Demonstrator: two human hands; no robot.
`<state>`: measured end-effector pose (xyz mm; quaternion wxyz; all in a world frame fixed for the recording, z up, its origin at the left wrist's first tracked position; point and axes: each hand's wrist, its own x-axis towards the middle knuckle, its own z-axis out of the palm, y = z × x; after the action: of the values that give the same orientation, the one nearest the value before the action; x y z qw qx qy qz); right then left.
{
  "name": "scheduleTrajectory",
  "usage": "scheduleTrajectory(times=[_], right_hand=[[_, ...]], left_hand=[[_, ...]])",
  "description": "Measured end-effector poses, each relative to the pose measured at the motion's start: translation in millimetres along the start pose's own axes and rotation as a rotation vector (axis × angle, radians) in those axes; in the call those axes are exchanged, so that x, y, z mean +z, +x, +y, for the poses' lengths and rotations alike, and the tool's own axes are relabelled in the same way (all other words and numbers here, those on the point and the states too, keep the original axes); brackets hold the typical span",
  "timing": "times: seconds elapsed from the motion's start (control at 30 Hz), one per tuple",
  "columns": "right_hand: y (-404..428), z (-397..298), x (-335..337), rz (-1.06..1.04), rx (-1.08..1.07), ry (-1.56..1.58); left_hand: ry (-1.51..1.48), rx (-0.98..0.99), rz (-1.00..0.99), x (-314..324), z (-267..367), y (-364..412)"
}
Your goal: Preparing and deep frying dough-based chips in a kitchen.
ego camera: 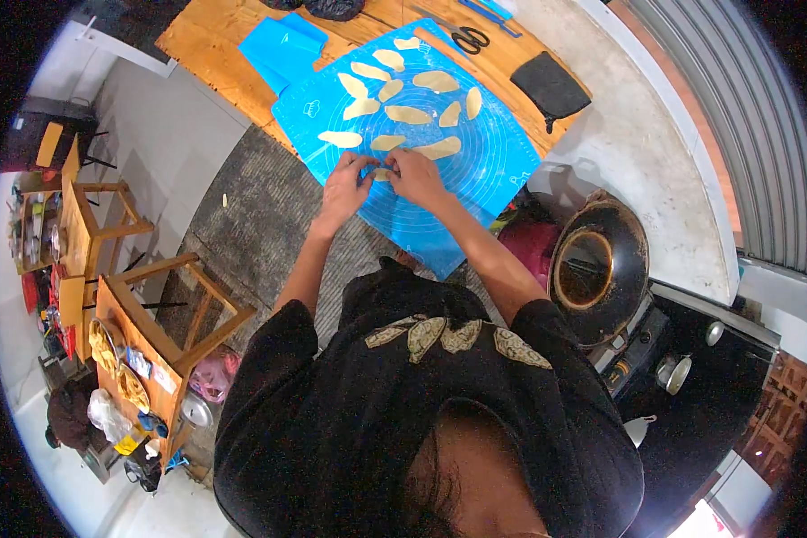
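A blue silicone pastry mat [491, 175] with printed circles covers part of the wooden table and hangs over its near edge. Several flat, oval pieces of pale dough [408, 115] are spread over it. Close to the near edge, my left hand [344, 189] and my right hand [415, 176] pinch a small piece of dough [381, 175] between their fingertips, one at each end. Just beyond my fingers lie two more pieces, a short one [387, 142] and a longer one [440, 148]. A wooden rolling pin [444, 46] rests along the mat's far right edge.
On the wooden table [205, 44] are black-handled scissors [469, 39], a black cloth pouch [550, 87] and a folded blue sheet [282, 50]. To the right a large wok [600, 269] sits on a stove. Wooden stools [202, 302] and a lower table with food stand at the left.
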<state>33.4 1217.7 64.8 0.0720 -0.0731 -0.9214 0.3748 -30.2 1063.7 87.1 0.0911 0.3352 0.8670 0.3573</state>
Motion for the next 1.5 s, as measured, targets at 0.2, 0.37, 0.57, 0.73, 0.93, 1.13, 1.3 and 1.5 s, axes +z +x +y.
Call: scheduleTrajectory(times=[0.2, 0.37, 0.57, 0.73, 0.93, 1.13, 1.3, 1.5], right_hand=[[-3, -16, -14, -0.049, -0.019, -0.184], [-5, -14, -42, -0.161, -0.053, 0.033], [5, 41, -68, 0.191, -0.27, -0.448], [4, 56, -71, 0.028, -0.339, -0.517], [15, 53, -81, -0.045, -0.318, -0.307], [35, 57, -88, -0.315, -0.255, -0.352], [38, 60, -88, -0.377, -0.264, -0.356], [32, 64, -83, -0.359, -0.154, -0.233]], left_hand=[[-0.046, 0.1, -0.055, 3, -4, 4], [-0.036, 0.089, -0.147, -6, 1, -2], [-0.851, -0.335, -0.279, -19, -2, -22], [-1.07, -0.58, -0.186, -17, -15, -52], [-1.175, -0.579, -0.147, -11, -25, -59], [-0.981, -0.573, -0.241, -6, -29, -48], [-1.021, -0.6, -0.233, -5, -32, -50], [-1.016, -0.624, -0.165, -16, -38, -53]])
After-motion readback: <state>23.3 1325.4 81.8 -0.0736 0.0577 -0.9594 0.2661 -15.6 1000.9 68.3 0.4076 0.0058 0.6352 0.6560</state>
